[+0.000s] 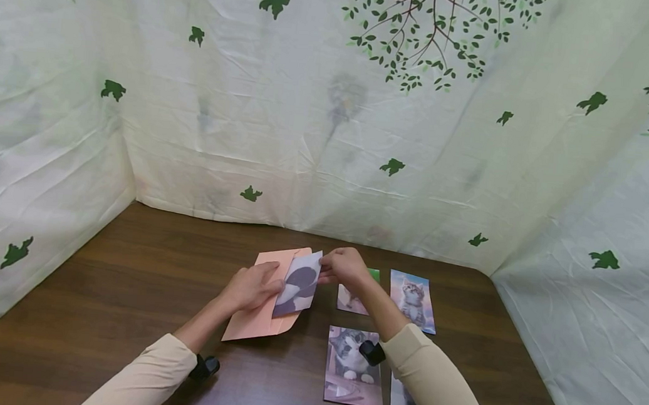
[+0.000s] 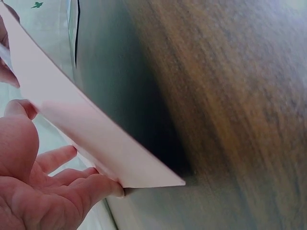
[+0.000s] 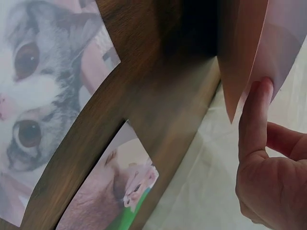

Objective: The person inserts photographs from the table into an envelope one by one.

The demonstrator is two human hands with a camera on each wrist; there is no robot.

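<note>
A peach envelope (image 1: 250, 324) is held tilted above the table by my left hand (image 1: 252, 286), thumb on its near face and fingers round its left side. In the left wrist view the fingers of that hand (image 2: 48, 191) lie along the envelope's edge. A photo card (image 1: 300, 282) with a grey and white picture sticks partly out of the envelope's right side. My right hand (image 1: 348, 268) pinches the card's upper right edge. In the right wrist view, a fingertip (image 3: 263, 88) presses the card's face, close to the envelope's opening (image 3: 242, 57).
Several cat photo cards lie at the right of the brown wooden table (image 1: 143, 290): a kitten card (image 1: 413, 296), a grey and white cat card (image 1: 355, 371), and others partly under the right arm. A white leaf-patterned curtain (image 1: 221, 145) hangs round the table.
</note>
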